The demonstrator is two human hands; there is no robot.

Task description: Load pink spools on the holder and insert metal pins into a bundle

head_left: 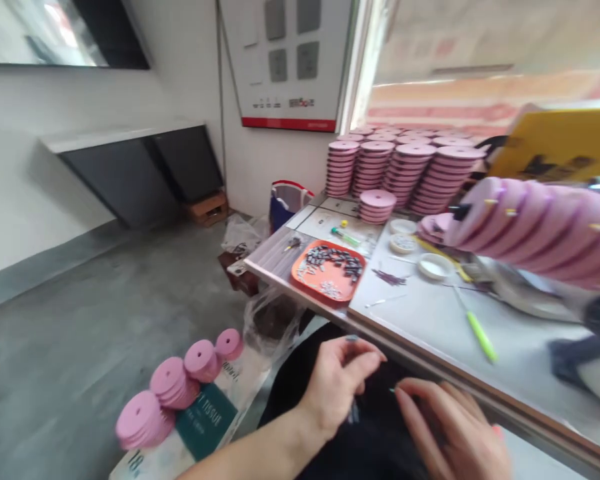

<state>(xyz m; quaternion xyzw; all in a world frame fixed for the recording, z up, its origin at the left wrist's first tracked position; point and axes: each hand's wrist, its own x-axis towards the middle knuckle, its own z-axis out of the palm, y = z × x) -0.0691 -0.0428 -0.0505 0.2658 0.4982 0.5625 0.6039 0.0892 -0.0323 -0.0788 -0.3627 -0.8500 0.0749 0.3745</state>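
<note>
Over my dark-clothed lap, my left hand [337, 380] is closed, thumb and forefinger pressed together in a pinch. Whatever lies between those fingertips is too small to make out. A short gap to the right, my right hand [453, 420] is also pinched, with a tiny pale speck at its fingertips that I cannot name. Just beyond my hands, near the table edge, sits an orange tray [300, 283] of small dark and silvery pieces. A green-handled tool [480, 337] with a thin shaft rests on the table to the right.
Stacks of pink discs [413, 170] line the table's back. A row of pink discs [540, 223] hangs at right. Small white dishes [435, 267] and a green-capped tube [347, 237] lie on the tabletop. Pink rolls [143, 420] stand on a tissue carton [207, 420] at lower left.
</note>
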